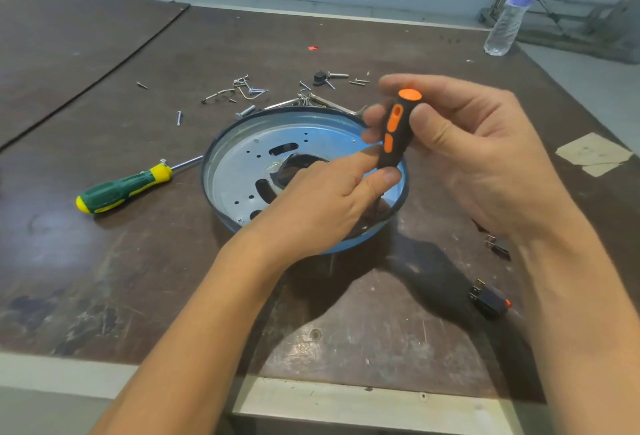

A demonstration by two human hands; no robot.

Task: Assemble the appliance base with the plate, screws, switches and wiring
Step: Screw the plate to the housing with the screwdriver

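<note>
Appliance base, a round blue metal pan, sits mid-surface with the perforated plate seated inside it. A screw head shows at the plate's near-left edge and two more along its far edge. The near and right parts of the plate are covered by the left hand, so I can't tell what is fastened there. Right hand is wrapped round the upper handle of the orange-and-black screwdriver, which stands almost upright over the right side of the base, tilted slightly. Left thumb and forefinger pinch in at the bottom of that handle. The shaft and tip are almost fully hidden behind the left hand, so any screw under the tip can't be seen. Loose screws are scattered just beyond the far rim, mixed with bent metal bits and a small black part too small to identify. Green-and-yellow screwdriver lies flat left of the base, its shaft tip at or behind the rim. One black switch with an orange end lies near-right. A second switch is partly hidden by the right wrist. Water bottle stands far right with its top cut off by the frame. A tape scrap is stuck at the right edge.
</note>
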